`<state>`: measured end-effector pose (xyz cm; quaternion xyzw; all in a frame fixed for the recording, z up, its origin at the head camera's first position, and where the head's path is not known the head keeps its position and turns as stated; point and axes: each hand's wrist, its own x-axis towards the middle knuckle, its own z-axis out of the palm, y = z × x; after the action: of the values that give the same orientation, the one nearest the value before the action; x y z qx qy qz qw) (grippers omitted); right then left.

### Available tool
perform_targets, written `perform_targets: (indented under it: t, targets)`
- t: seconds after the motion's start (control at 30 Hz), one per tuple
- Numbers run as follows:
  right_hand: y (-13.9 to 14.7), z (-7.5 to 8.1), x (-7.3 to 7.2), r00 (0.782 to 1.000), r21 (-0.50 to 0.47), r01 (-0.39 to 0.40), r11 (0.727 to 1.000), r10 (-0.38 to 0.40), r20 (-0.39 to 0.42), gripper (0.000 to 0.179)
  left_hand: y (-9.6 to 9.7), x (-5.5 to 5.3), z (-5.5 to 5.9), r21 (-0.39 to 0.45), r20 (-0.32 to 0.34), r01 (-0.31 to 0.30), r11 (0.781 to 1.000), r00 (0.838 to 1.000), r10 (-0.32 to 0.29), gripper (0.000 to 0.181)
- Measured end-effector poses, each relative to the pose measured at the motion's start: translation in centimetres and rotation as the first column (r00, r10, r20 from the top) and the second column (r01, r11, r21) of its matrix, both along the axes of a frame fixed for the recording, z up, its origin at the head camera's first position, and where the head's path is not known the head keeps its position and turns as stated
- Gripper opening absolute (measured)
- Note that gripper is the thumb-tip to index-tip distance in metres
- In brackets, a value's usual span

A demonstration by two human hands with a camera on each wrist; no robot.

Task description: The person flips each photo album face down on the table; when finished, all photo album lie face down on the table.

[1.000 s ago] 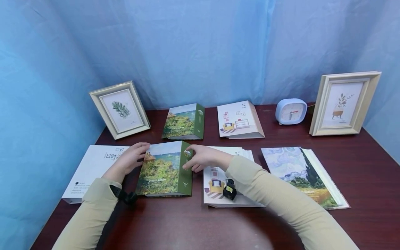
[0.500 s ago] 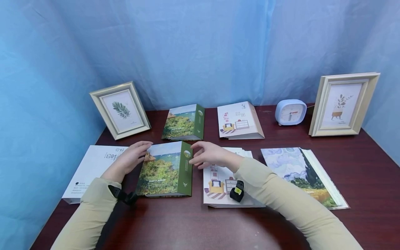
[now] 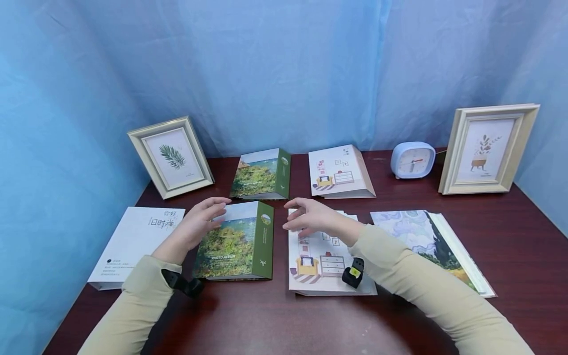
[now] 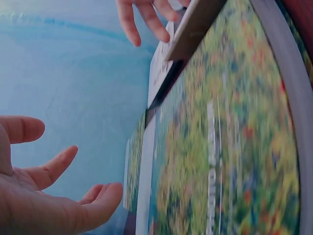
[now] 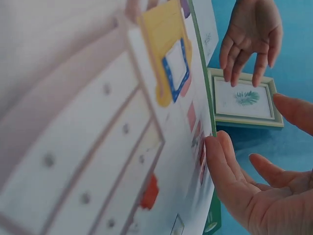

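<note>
Head view shows two hands, apart from each other, with fingers loosely bent and nothing between them. On the dark, glossy tabletop (image 3: 248,320), the green album (image 3: 232,246) lies in the front row, below and between these hands. It is a thick rectangular block with a smooth printed cover, on which a painted garden has dense, speckled brushwork, and with a flat green spine at its right. The left hand (image 3: 197,227) is over its upper left corner; in the left wrist view the fingers appear clear of the cover. The right hand (image 3: 319,217) is over the upper part of the sofa album (image 3: 326,268), which has a pale cover with flat drawings of furniture. Whether a fingertip touches this album, I cannot tell.

At the far left lies a white album (image 3: 128,241) with dark characters, and at the right a painting album (image 3: 419,229) with swirling strokes. Behind stand a rounded blue clock (image 3: 412,160) and two pale moulded frames (image 3: 170,158), before softly creased blue fabric (image 3: 266,74).

One second earlier, both hands were at the sides of the green album, the right one at its spine. Now the hands are farther apart, while the album keeps its place.
</note>
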<state>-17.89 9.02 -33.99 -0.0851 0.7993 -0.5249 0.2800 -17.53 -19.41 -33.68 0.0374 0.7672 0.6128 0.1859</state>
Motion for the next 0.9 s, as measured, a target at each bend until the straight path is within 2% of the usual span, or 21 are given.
perform_targets:
  t: [0.27,0.57,0.9]
  targets:
    - [1.2,-0.5,0.1,0.999,0.022,0.034,0.999,-0.034,-0.002,0.056,2.0,0.3,0.2,0.04,-0.02,0.055,0.998,0.998,-0.054,0.047]
    - [2.8,-0.9,0.2,0.998,0.072,0.057,0.996,-0.055,-0.029,0.054,4.5,0.6,0.1,0.097,-0.011,0.133,0.986,0.991,-0.132,0.045]
    - [4.7,-1.2,0.6,0.996,0.117,0.07,0.991,-0.063,-0.062,0.055,6.7,1.3,-0.1,0.133,0.036,0.196,0.972,0.979,-0.202,0.04]
